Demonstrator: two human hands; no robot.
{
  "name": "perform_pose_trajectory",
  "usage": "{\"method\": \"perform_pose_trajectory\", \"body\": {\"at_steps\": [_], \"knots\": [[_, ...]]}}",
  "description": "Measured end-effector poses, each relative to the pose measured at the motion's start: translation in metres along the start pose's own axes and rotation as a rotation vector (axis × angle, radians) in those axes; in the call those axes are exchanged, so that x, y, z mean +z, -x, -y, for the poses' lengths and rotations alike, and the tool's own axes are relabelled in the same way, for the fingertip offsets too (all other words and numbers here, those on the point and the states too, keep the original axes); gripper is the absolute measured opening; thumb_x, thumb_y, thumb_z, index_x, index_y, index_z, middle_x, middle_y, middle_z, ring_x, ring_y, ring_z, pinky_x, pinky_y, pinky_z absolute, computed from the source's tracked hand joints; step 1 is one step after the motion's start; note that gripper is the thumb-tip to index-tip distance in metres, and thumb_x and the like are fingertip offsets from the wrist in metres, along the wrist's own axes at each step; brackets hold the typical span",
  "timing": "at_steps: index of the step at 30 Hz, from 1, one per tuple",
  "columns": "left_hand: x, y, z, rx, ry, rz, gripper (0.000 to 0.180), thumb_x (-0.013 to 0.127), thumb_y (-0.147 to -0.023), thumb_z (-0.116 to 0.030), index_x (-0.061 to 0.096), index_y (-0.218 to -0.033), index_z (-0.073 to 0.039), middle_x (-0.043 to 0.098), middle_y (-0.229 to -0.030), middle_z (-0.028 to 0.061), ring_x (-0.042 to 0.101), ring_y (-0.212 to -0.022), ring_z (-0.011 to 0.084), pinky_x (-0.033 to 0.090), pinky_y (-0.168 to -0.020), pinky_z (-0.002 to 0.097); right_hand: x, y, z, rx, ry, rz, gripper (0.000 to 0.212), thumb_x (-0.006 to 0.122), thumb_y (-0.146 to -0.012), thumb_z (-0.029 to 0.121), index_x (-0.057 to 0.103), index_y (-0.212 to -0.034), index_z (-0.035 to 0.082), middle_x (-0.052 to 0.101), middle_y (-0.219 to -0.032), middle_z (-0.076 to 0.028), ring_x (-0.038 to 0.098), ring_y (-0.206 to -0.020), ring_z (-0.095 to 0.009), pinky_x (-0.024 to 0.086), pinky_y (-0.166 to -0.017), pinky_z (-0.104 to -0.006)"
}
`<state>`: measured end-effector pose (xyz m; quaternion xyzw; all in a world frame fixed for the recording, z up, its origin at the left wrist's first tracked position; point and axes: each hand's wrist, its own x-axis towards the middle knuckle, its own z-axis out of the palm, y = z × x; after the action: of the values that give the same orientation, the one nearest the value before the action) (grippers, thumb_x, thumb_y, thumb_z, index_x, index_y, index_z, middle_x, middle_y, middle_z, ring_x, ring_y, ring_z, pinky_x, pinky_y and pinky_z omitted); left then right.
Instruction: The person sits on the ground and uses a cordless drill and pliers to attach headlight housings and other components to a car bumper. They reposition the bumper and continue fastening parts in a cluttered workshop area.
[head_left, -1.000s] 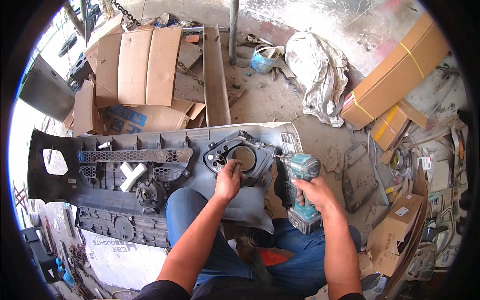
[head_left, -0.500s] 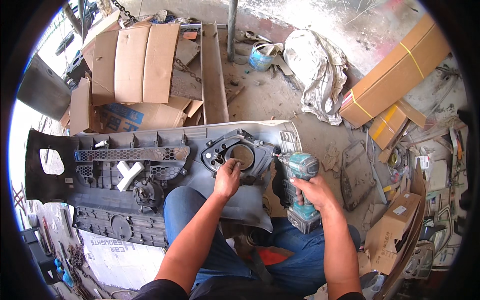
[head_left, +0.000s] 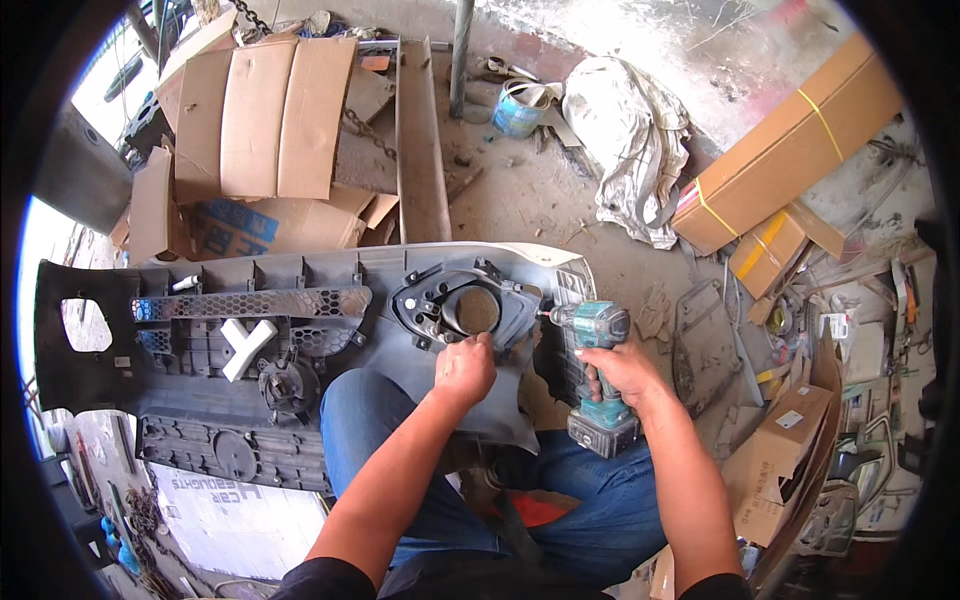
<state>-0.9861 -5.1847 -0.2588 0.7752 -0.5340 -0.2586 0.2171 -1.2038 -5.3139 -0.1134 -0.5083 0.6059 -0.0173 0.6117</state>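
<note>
A black car bumper (head_left: 375, 268) lies inner side up across my lap and beyond, its rear showing clips and honeycomb grille. Set into its right part is a black fog lamp bezel (head_left: 415, 310) with a round opening. My left hand (head_left: 466, 370) is closed at the near edge of that opening; its fingertips pinch something I cannot make out. My right hand (head_left: 622, 373) grips a teal cordless impact driver (head_left: 592, 325) by the handle, its bit pointing left toward the bumper's right end. A round fog lamp (head_left: 288, 388) sits in the lower grille area.
A white Y-shaped piece (head_left: 247, 350) rests on the grille. Flattened cardboard (head_left: 255, 120) and a metal channel (head_left: 420, 150) lie beyond the bumper. A paint bucket (head_left: 518, 112), a white cloth (head_left: 625, 140) and a long carton (head_left: 780, 150) stand farther right. Scrap parts crowd the right side.
My left hand has moved slightly toward me and right, from inside the round opening to its near edge. The impact driver has shifted a little left and away, still in my right hand.
</note>
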Motion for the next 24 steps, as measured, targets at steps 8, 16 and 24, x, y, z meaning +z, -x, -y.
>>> {"method": "perform_pose_trajectory", "body": {"at_steps": [8, 16, 24], "knots": [[-0.002, -0.004, -0.003, -0.01, -0.036, 0.026, 0.014, 0.057, -0.097, -0.014, 0.065, -0.105, -0.006, 0.076, -0.108, 0.0196, 0.075, -0.096, 0.0427, 0.059, -0.084, 0.0554, 0.0, -0.007, -0.007, 0.016, -0.088, 0.001, 0.016, 0.075, -0.097, 0.019, 0.067, -0.091, 0.007, 0.062, -0.069, -0.005, 0.06, -0.049, -0.019, 0.051, -0.046, -0.0375], [-0.003, -0.007, 0.0, -0.018, -0.038, 0.01, 0.013, 0.057, -0.096, -0.014, 0.065, -0.104, -0.007, 0.076, -0.107, 0.0188, 0.075, -0.096, 0.0429, 0.059, -0.083, 0.0558, 0.003, -0.003, 0.002, -0.006, -0.08, -0.019, 0.015, 0.074, -0.097, 0.018, 0.067, -0.089, 0.006, 0.062, -0.069, -0.005, 0.06, -0.05, -0.019, 0.052, -0.046, -0.038], [-0.013, -0.017, -0.007, 0.011, -0.033, -0.001, 0.015, 0.058, -0.096, -0.015, 0.065, -0.106, -0.007, 0.076, -0.103, 0.0195, 0.075, -0.09, 0.0437, 0.059, -0.08, 0.0562, 0.002, 0.0, 0.007, -0.02, -0.088, -0.031, 0.016, 0.075, -0.097, 0.018, 0.068, -0.089, 0.006, 0.062, -0.069, -0.005, 0.06, -0.05, -0.018, 0.051, -0.046, -0.0372]]}}
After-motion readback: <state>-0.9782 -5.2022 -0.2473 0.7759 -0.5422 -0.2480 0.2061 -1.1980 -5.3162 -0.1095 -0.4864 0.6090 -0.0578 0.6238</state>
